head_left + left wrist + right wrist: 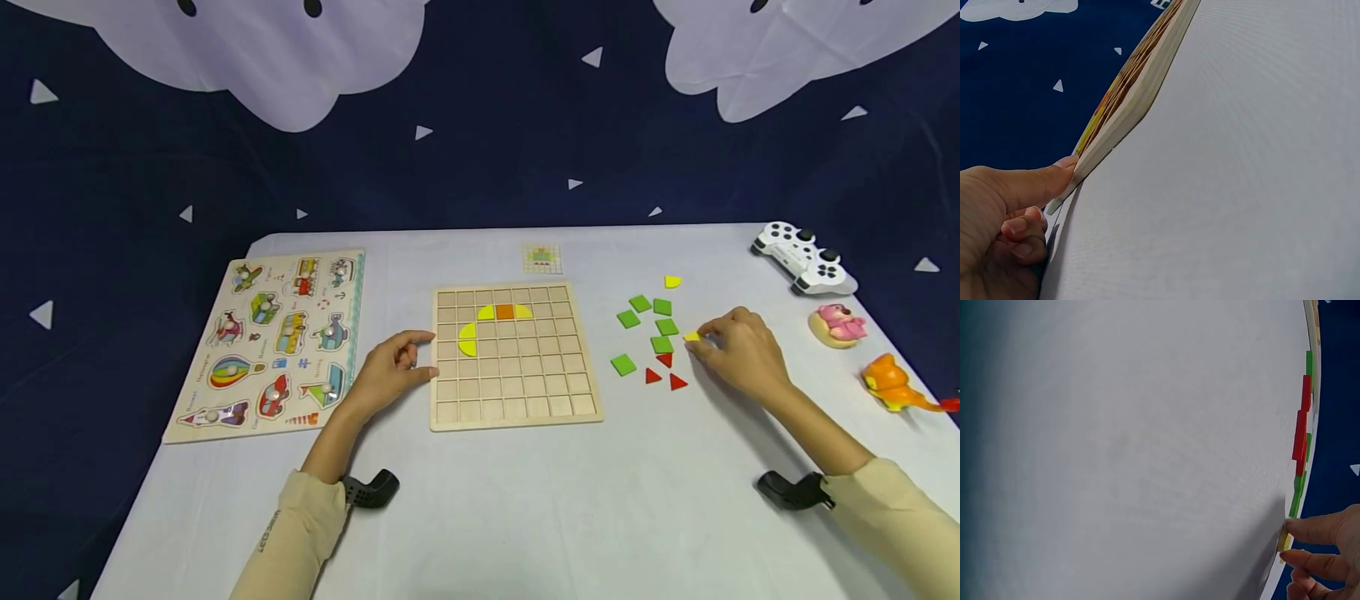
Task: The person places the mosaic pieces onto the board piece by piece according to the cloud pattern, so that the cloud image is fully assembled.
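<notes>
My left hand (387, 372) is at the left edge of a wooden grid board (517, 427); thumb and forefinger touch the rim, spread apart along it, while the other fingers curl in. In the right part of the table, my right hand (742, 350) pinches a yellow quarter-round tile (692, 336) between thumb and forefinger, low over the cloth. On the board sit an orange square (505, 312) with a yellow tile on either side, and yellow tiles (467, 340) forming a half circle. Green squares (623, 364), red triangles (678, 382) and another yellow tile (672, 282) lie right of the board.
A small pattern card (542, 259) lies behind the board. At left is a picture puzzle board (262, 350) with vehicles. Along the right edge are a white game controller (804, 258), a pink figure on a round base (837, 325) and an orange toy (892, 383).
</notes>
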Demonstrator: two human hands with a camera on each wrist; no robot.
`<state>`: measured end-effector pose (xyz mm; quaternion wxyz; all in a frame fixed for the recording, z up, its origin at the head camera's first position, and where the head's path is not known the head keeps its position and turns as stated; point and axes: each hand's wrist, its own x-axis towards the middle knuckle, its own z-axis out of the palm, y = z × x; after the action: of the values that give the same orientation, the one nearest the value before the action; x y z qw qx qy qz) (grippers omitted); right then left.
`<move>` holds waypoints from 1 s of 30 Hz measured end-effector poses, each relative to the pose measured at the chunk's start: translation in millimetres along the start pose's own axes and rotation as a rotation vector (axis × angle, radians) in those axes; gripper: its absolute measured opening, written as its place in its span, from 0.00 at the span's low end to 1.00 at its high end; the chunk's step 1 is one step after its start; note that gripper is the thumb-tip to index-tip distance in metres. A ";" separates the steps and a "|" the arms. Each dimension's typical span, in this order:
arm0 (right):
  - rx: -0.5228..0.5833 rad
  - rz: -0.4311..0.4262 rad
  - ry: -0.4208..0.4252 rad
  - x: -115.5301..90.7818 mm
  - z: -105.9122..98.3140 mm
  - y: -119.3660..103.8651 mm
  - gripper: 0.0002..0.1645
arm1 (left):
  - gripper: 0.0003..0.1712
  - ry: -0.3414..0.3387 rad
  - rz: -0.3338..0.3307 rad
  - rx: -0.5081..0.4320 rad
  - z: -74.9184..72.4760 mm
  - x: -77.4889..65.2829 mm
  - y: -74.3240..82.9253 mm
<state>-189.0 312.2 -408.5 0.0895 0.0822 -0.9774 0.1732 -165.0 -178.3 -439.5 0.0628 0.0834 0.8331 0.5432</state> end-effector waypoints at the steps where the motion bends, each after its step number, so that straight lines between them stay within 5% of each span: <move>1: 0.003 0.001 -0.004 0.3 0.1 0.0 0.18 | 0.31 0.001 0.000 0.002 -0.1 0.2 -0.3; 30: 0.024 0.026 -0.026 7.2 -1.1 -3.3 0.19 | 0.31 0.004 -0.018 0.027 0.9 0.5 3.2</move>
<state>-195.2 308.6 -404.9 0.0733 0.0727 -0.9773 0.1851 -165.1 -176.1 -436.9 0.0648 0.0754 0.8412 0.5315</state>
